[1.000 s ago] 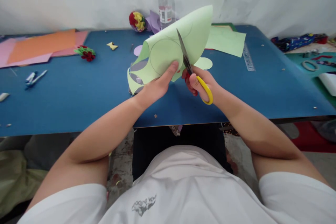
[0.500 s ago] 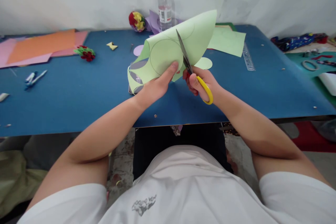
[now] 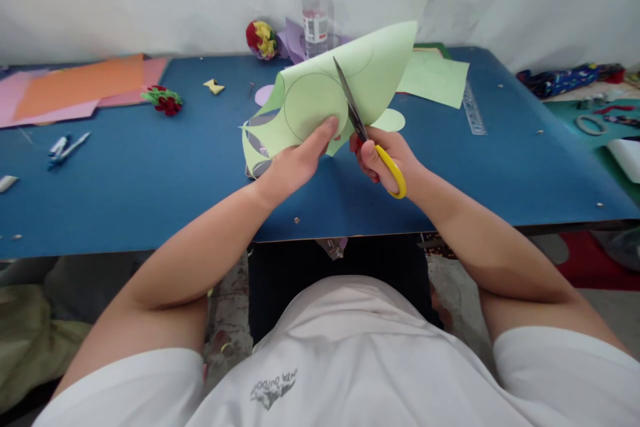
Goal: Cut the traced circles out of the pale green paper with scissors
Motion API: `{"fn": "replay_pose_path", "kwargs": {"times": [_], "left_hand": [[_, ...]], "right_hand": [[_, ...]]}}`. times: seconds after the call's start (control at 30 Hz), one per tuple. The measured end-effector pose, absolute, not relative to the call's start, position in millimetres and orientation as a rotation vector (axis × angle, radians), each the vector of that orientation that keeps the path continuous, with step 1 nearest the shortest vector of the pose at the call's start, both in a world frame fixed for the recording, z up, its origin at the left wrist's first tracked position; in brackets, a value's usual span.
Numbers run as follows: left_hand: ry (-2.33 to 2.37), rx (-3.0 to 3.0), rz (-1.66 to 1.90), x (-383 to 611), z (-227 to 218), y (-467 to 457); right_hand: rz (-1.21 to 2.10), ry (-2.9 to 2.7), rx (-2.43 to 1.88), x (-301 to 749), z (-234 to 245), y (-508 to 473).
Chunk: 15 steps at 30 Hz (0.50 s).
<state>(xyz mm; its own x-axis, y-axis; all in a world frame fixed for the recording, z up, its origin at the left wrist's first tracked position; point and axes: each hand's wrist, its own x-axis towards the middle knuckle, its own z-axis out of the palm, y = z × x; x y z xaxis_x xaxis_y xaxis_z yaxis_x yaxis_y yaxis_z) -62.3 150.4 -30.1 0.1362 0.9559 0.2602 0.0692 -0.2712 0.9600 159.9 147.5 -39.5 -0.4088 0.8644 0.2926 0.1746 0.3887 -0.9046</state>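
My left hand (image 3: 305,159) pinches a sheet of light green paper (image 3: 387,70), thumb on top and fingers hidden underneath. Drawn circles mark the sheet, and round holes open its left end. In my right hand (image 3: 383,157) is a pair of scissors (image 3: 390,170) with yellow and red handles, its blades lying along the right edge of the largest drawn circle. The sheet curls upward, held above the blue table. A cut green paper circle (image 3: 391,121) lies behind my right hand, and a dark object is partly covered under the sheet's left end.
Against the wall stands a plastic bottle (image 3: 315,3) beside a red and yellow ball-shaped craft (image 3: 261,40). Orange and pink sheets (image 3: 85,88), a red-green flower (image 3: 164,101) and pens (image 3: 69,149) lie left. Green paper (image 3: 435,78) and a clear ruler (image 3: 473,110) are right.
The paper has turned and shifted slightly, its right tip a little further right. Both hands keep their grips, and the blades stay at nearly the same place on the circle.
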Motion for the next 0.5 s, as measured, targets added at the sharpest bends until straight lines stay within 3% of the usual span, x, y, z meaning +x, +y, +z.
{"fn": "replay_pose_path", "kwargs": {"times": [0.5], "left_hand": [[1.117, 1.455, 1.269, -59.2, -21.3, 146.2]], "right_hand": [[1.046, -1.827, -0.934, 158.6, -34.3, 143.6]]}}
